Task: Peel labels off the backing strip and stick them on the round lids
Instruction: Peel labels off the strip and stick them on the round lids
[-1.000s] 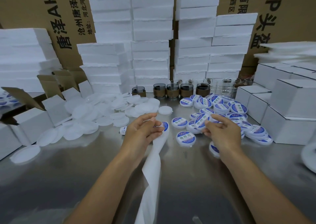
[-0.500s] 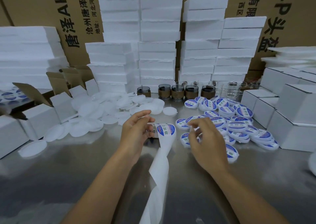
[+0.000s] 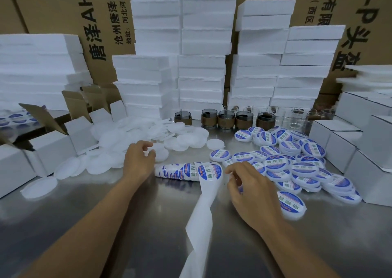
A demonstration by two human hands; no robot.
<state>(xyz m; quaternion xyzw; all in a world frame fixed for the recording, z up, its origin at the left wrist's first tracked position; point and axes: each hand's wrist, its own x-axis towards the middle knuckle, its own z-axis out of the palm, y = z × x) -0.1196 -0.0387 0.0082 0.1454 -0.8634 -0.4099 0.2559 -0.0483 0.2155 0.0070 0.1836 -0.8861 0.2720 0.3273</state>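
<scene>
White blank lids (image 3: 184, 139) left of centre: left hand (image 3: 137, 163) curls over one (grip unclear), fetching it; right hand (image 3: 252, 195) hangs loosely curled, empty, beside label roll (image 3: 184, 171) at centre. Next, likely: peel a label.

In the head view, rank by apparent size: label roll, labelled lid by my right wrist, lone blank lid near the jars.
1. label roll
2. labelled lid
3. blank lid
The blank lid lies farther away, so both lids may match.

Label roll (image 3: 182, 171), plain lids (image 3: 186, 139), labelled lids (image 3: 275, 163)
</scene>
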